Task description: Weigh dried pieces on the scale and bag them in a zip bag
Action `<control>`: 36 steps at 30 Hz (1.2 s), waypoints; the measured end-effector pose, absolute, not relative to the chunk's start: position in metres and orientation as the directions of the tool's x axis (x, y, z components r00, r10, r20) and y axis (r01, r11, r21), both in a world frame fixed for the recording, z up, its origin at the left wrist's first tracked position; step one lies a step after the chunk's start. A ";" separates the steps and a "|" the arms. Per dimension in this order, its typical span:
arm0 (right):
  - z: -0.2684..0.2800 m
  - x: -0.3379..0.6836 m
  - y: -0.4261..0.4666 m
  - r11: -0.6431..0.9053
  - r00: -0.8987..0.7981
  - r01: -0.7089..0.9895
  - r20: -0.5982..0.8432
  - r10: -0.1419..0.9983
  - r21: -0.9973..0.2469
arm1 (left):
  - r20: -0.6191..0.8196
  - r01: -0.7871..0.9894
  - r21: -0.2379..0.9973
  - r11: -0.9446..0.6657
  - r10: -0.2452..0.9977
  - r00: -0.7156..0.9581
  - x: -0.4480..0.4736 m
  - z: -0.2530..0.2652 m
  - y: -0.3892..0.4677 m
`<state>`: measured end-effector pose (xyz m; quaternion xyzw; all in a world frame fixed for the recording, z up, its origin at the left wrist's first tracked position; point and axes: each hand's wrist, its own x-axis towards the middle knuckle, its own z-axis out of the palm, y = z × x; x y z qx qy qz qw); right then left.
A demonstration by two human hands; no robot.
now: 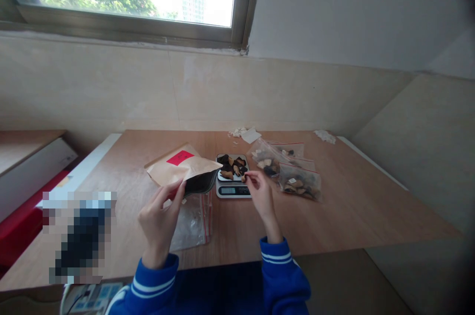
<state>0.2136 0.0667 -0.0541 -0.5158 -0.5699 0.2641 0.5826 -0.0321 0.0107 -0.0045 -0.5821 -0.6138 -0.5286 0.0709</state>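
Observation:
My left hand point(162, 211) pinches the edge of a brown paper bag point(166, 170) with a red label, and the bag's dark mouth gapes toward the right. At a small digital scale point(234, 198), my right hand point(261, 198) is closed in a pinch on a small brown dried slice point(244, 179). Several dark and tan dried slices point(230, 162) lie on the scale's plate. Their exact kind is unclear. The digits on the display are too small to read. Under the paper bag and beside my left hand lie clear zip bags point(191, 226) with red seal strips.
Right of the scale, several filled zip bags point(300, 183) hold similar slices. White scraps point(249, 134) lie behind the scale, and crumpled plastic point(325, 136) sits at the back right. A pixelated dark object point(83, 236) is on the left. The table point(352, 206) meets a tiled wall.

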 end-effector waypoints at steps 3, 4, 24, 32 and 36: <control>-0.063 0.237 0.086 0.316 0.169 0.485 0.442 0.881 -0.816 | 0.703 0.785 0.571 -0.243 0.639 -0.313 -0.033 -0.003 0.013; -0.065 0.241 0.092 0.317 0.135 0.530 0.446 0.885 -0.787 | 0.704 0.784 0.571 -0.241 0.636 -0.317 -0.033 -0.003 0.013; -0.005 0.191 0.038 0.587 -0.037 0.401 0.627 0.778 -0.703 | 0.701 0.789 0.561 -0.249 0.649 -0.294 -0.027 -0.006 0.012; 0.010 0.120 0.036 0.580 -0.525 0.521 0.301 0.796 -0.627 | 0.710 0.805 0.521 -0.284 0.668 -0.224 -0.034 -0.013 0.007; 0.008 0.096 0.060 0.476 -0.548 0.617 0.093 0.832 -0.626 | 0.740 0.809 0.504 -0.302 0.633 -0.225 -0.038 -0.017 0.002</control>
